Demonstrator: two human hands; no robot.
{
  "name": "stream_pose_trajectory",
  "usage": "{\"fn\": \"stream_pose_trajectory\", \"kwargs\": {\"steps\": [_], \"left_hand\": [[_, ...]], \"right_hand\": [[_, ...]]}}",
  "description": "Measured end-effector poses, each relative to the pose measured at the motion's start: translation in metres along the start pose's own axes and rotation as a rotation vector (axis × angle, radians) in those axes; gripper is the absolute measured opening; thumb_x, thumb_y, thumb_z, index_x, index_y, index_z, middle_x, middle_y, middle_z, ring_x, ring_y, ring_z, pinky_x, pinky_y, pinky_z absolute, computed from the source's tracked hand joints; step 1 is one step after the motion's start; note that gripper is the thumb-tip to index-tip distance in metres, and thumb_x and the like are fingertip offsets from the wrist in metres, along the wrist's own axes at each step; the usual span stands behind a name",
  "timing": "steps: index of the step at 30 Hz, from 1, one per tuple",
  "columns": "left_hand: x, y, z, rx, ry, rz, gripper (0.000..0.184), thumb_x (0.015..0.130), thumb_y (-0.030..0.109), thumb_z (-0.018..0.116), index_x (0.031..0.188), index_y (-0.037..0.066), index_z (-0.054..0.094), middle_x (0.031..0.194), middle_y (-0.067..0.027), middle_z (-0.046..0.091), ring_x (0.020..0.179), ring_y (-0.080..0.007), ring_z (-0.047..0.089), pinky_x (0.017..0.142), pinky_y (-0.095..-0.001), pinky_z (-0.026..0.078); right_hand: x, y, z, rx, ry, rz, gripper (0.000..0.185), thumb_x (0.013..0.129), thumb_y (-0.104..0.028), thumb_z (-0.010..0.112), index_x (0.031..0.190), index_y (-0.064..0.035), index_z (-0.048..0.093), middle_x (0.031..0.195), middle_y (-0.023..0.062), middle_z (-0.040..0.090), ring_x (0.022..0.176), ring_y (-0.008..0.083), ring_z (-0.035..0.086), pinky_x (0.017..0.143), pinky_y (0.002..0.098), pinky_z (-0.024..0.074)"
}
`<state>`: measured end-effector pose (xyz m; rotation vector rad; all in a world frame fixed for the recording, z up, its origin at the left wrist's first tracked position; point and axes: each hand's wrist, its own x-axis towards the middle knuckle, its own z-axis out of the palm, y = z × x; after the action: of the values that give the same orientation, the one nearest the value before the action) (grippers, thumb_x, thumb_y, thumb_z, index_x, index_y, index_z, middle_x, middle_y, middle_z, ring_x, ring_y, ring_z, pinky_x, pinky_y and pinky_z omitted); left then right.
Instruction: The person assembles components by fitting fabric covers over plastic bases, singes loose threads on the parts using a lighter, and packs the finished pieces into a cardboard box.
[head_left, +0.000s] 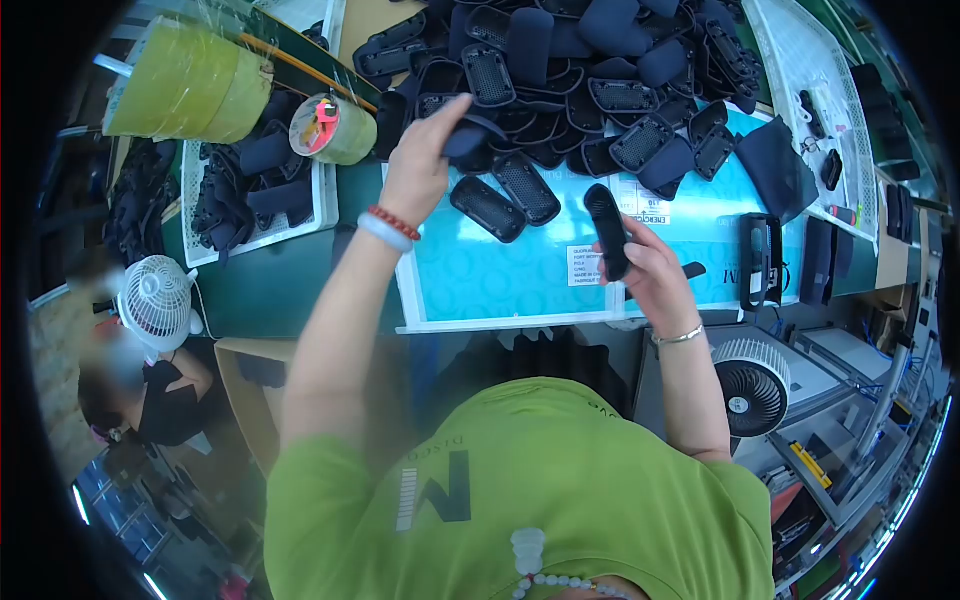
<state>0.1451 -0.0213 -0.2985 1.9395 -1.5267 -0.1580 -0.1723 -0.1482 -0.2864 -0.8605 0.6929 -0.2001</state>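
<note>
Hands: While the left hand [420,165] is at the pile [590,95], index finger stretched out, the right hand [655,272] pinches a black shell [607,235] between thumb and fingers.
Left grip: a navy pad [470,140] shows against the fingers; whether they pinch it, I cannot tell.
Held shell: toward 2 o'clock from the middle of the view, clear of the pile, its long side nearly upright in the view, above the blue sheet [470,290].
Pile: black shells and navy pads heaped from 12 to 1 o'clock, many overlapping.
Loose pair: 2 meshed shells [487,208] side by side on the blue sheet, near 12 o'clock, just beside the left hand.
Label: a white printed label [585,265] on the sheet, next to the held shell.
Bench: green [260,310], bare toward 9 o'clock.
Left tray: a white tray [326,196] of dark pieces toward 10 o'clock, with a cup [355,135] holding something pink at 11 and a yellow-green tub [190,85] at 10.
Right side: a dark cloth [778,170] at 2 o'clock, a black case [760,265] near 3.
Fans: a white fan [155,305] at 9 o'clock, a dark fan [745,395] near 4.
Co-worker: a person [175,400] toward 8 o'clock.
</note>
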Motion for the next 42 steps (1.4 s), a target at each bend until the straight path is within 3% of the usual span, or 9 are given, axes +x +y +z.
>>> {"fn": "stream_pose_trajectory", "kwargs": {"steps": [3,7,11,14,15,19,20,27,42], "left_hand": [[-0.025,0.017,0.015,-0.315,0.278,-0.287,0.052,0.095,-0.006,0.048,0.145,0.008,0.046,0.142,-0.0125,0.053,0.132,-0.0212,0.05,0.109,-0.0298,0.036],[-0.038,0.032,0.013,-0.518,0.375,-0.439,0.044,0.097,0.001,0.05,0.14,0.002,0.047,0.129,-0.0172,0.061,0.118,-0.0244,0.06,0.099,-0.0304,0.045],[-0.066,0.068,-0.016,-1.517,0.305,-0.716,0.038,0.098,0.011,0.051,0.134,-0.001,0.047,0.104,-0.0144,0.065,0.096,-0.0272,0.065,0.09,-0.0361,0.05],[-0.092,0.076,-0.023,-2.071,0.261,-0.818,0.062,0.102,0.053,0.039,0.135,0.001,0.046,0.1,-0.0139,0.064,0.094,-0.0286,0.063,0.084,-0.0435,0.05],[-0.099,0.075,-0.021,-2.07,0.291,-0.832,0.077,0.097,0.066,0.031,0.135,0.001,0.046,0.1,-0.0134,0.064,0.095,-0.0286,0.062,0.083,-0.0449,0.05],[-0.119,0.074,-0.021,-2.016,0.274,-0.779,0.079,0.097,0.068,0.025,0.133,0.001,0.048,0.108,-0.0103,0.063,0.1,-0.0235,0.061,0.089,-0.0417,0.049],[-0.116,0.084,-0.024,-1.891,0.349,-0.944,0.078,0.099,0.066,0.022,0.132,0.001,0.049,0.113,-0.0084,0.062,0.105,-0.0214,0.06,0.093,-0.0401,0.049],[-0.137,0.097,-0.019,-1.74,0.464,-0.967,0.078,0.099,0.067,0.021,0.127,0.001,0.051,0.11,-0.0096,0.061,0.104,-0.0225,0.061,0.093,-0.038,0.051],[-0.153,0.082,-0.011,-1.818,0.541,-0.975,0.082,0.097,0.068,0.02,0.124,-0.003,0.051,0.097,-0.0125,0.064,0.097,-0.0262,0.064,0.089,-0.0403,0.054]], "right_hand": [[-0.003,0.019,0.009,0.621,-0.322,0.059,0.064,0.09,-0.035,0.057,0.137,0.0068,0.044,0.116,0.0276,0.06,0.089,0.0293,0.062,0.076,0.0394,0.0521],[-0.004,0.029,0.045,0.937,-0.378,0.116,0.062,0.091,-0.036,0.056,0.136,0.0067,0.045,0.12,0.0295,0.059,0.092,0.031,0.061,0.077,0.0406,0.0517],[-0.003,0.024,0.068,0.53,-0.357,0.032,0.065,0.09,-0.031,0.058,0.141,0.0058,0.042,0.118,0.025,0.06,0.093,0.027,0.062,0.079,0.0386,0.0518],[-0.014,0.011,0.097,-0.12,-0.224,-0.129,0.067,0.086,-0.015,0.064,0.146,0.0021,0.039,0.117,0.0151,0.061,0.091,0.0185,0.062,0.082,0.0334,0.0517],[-0.017,0.009,0.109,-0.265,-0.185,-0.177,0.067,0.084,-0.013,0.065,0.145,0.001,0.041,0.115,0.0138,0.06,0.089,0.0177,0.062,0.08,0.0322,0.0516],[-0.018,0.006,0.146,-1.016,-0.146,-0.521,0.067,0.078,-0.016,0.07,0.139,-0.0004,0.048,0.106,0.0139,0.058,0.085,0.0216,0.062,0.075,0.0326,0.0518],[-0.016,0.01,0.153,-1.052,-0.153,-0.546,0.066,0.077,-0.016,0.071,0.138,-0.0005,0.049,0.105,0.0146,0.058,0.084,0.0238,0.062,0.074,0.0336,0.0518],[0.004,0.05,0.18,-1.258,-0.227,-0.694,0.066,0.078,-0.02,0.07,0.135,0.0043,0.048,0.11,0.0237,0.055,0.099,0.0388,0.058,0.085,0.0438,0.0504],[-0.001,0.069,0.198,-1.472,-0.206,-0.651,0.067,0.078,-0.026,0.07,0.133,0.0056,0.049,0.109,0.0242,0.055,0.098,0.037,0.058,0.084,0.0439,0.0511]]}}
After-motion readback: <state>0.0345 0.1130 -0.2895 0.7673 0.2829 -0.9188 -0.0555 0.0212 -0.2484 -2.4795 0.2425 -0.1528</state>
